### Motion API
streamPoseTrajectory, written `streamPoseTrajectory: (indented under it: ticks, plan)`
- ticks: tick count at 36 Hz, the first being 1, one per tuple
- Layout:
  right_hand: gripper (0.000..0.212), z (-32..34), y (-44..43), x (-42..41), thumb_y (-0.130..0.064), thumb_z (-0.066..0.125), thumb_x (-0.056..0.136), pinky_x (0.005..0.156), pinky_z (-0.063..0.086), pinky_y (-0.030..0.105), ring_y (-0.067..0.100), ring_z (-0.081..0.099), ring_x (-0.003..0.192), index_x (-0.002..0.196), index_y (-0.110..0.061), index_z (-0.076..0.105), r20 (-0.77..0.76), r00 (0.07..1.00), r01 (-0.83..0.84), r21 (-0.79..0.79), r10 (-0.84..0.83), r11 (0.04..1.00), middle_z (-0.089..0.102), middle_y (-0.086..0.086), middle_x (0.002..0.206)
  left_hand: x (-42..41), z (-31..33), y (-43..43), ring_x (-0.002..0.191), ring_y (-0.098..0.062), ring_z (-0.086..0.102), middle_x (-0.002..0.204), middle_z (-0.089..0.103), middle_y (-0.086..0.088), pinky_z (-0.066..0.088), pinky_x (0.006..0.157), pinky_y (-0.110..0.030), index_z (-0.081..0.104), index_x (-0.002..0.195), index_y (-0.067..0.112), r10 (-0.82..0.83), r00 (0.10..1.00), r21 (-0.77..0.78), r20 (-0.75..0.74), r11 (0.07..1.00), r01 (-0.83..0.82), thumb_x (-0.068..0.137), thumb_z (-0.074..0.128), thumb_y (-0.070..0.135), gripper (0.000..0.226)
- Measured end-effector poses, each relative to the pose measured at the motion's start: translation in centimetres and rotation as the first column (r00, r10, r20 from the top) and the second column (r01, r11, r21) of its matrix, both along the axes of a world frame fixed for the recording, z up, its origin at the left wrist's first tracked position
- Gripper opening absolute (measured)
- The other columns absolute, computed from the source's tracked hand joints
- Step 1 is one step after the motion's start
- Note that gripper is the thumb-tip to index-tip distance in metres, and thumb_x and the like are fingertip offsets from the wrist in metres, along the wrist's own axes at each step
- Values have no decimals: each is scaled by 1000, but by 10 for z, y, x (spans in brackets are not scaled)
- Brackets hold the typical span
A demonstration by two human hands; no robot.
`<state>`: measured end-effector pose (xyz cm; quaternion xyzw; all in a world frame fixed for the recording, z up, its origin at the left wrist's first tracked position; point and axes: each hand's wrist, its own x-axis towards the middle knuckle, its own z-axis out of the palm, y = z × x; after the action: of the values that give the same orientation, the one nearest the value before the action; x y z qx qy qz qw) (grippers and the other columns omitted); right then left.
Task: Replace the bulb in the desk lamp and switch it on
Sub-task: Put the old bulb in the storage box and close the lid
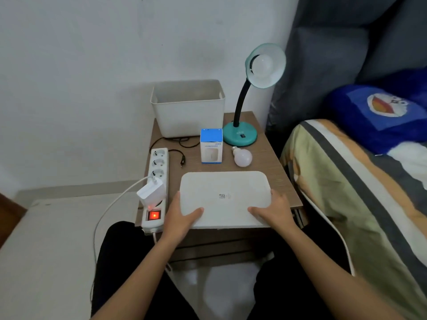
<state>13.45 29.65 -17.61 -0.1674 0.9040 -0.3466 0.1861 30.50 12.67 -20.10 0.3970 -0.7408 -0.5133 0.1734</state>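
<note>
A teal desk lamp stands at the back right of the small wooden table, its shade tilted towards me with a white bulb screwed in and unlit. A loose white bulb lies on the table in front of the lamp's base. Left of it stands a blue and white bulb box. A flat white lid lies at the table's front edge. My left hand grips its left side and my right hand grips its right side.
A white open bin stands at the back left. A white power strip with a lit red switch and a plugged-in white charger lies along the left edge; the lamp's black plug lies unplugged beside it. A bed is close on the right.
</note>
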Motion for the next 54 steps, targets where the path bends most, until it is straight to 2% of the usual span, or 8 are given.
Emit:
streamPoseTrajectory:
  ticks: [7, 11, 18, 27, 38, 43, 47, 54]
  plan:
    - [74, -8, -16, -7, -31, 75, 69, 102, 34, 38, 33, 33, 125, 128, -4, 40, -22, 1000, -2, 8, 2, 1000, 41, 18, 128, -12, -1, -3, 137, -24, 28, 148, 28, -10, 22, 112, -31, 25, 140, 8, -20, 992, -92, 123, 995, 31, 82, 68, 22, 75]
    - [71, -11, -20, -7, -30, 72, 74, 102, 32, 38, 33, 30, 124, 129, -1, 36, -59, 998, -24, 47, 27, 999, 36, 19, 130, -16, -7, -8, 140, -28, 21, 150, 24, -16, 20, 116, -44, 24, 139, 2, -33, 979, -148, 200, 987, 63, 80, 68, 25, 77]
    - [66, -12, -29, -14, -31, 70, 75, 103, 31, 36, 32, 29, 126, 126, 0, 41, -76, 996, -38, 94, 45, 995, 34, 18, 131, -23, -15, -14, 130, -34, 34, 139, 36, -21, 29, 111, -45, 35, 131, -4, 28, 970, -212, 243, 977, 25, 75, 71, 28, 74]
    - [54, 10, -84, -55, -20, 63, 82, 100, 35, 38, 32, 37, 123, 129, -4, 42, -246, 969, -24, -95, 0, 995, 40, 17, 130, -43, -5, -24, 121, -23, 41, 131, 41, -9, 30, 98, -23, 40, 127, 2, 87, 978, -330, 191, 944, -20, 76, 70, 22, 63]
    - [54, 4, -134, -90, -21, 59, 85, 102, 39, 46, 35, 42, 121, 134, -14, 38, -111, 994, -9, -36, 4, 999, 38, 16, 133, -76, 15, -52, 128, -23, 40, 139, 41, -10, 32, 107, -32, 35, 138, 7, 49, 983, -284, 179, 959, 3, 86, 61, 28, 61]
    - [55, 19, -133, -90, -25, 62, 83, 99, 43, 46, 33, 43, 118, 131, -14, 39, -180, 983, 12, -72, -25, 997, 42, 15, 128, -87, 39, -59, 130, -21, 38, 142, 38, -9, 29, 99, -23, 35, 139, 7, 20, 990, -281, 142, 960, 21, 90, 57, 27, 57]
    - [60, 48, -135, -92, -22, 68, 77, 99, 45, 47, 29, 45, 118, 128, -10, 38, -216, 974, 32, -191, -73, 981, 48, 13, 128, -97, 67, -67, 130, -21, 39, 144, 37, -8, 36, 103, -31, 33, 140, 9, -29, 990, -260, 141, 963, 65, 91, 55, 32, 59]
    - [57, 102, -155, -93, -27, 70, 73, 91, 45, 38, 28, 50, 112, 122, -11, 44, -371, 924, -163, -175, 88, 971, 54, 9, 120, -121, 128, -107, 103, -28, 58, 111, 62, -14, 46, 86, -40, 59, 104, 2, -77, 970, -358, 230, 920, 158, 88, 57, 28, 31]
